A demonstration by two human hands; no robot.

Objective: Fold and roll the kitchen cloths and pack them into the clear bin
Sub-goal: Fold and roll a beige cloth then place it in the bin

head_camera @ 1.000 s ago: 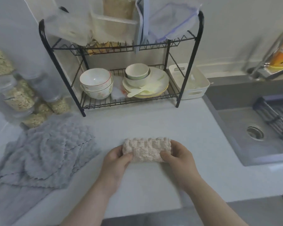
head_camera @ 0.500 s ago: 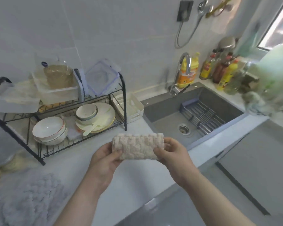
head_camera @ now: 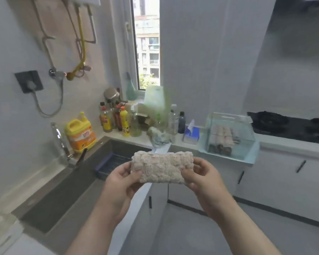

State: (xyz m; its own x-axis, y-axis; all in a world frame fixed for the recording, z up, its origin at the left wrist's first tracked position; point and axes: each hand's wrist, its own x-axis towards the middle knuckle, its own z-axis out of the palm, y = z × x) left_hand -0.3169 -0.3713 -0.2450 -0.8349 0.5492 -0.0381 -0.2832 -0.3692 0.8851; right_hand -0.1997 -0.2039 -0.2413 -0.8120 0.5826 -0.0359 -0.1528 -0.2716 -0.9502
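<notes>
Rolled cloth (head_camera: 162, 167), centre: beige pile fabric, nubby, rough, matt. Clear bin (head_camera: 247, 137), 3 o'clock: transparent plastic, glossy walls. Cloth rolls (head_camera: 222, 137) inside: same fuzzy fabric. Tap (head_camera: 60, 137), 9 o'clock: polished metal, shiny. Sink (head_camera: 66, 186), 8 o'clock: dark grey, matt, smooth. Detergent jug (head_camera: 80, 134), 9 o'clock: yellow plastic, slight sheen. Hob (head_camera: 292, 126), far 3 o'clock: black, glossy. Cabinet doors (head_camera: 276, 178), 4 o'clock: white, smooth, matt.

1. We look from head height through one wide-angle view, forward and down.
2. The beige fluffy rolled cloth (head_camera: 162, 167) sits nearest us, the clear plastic bin (head_camera: 245, 137) farther right.
</notes>
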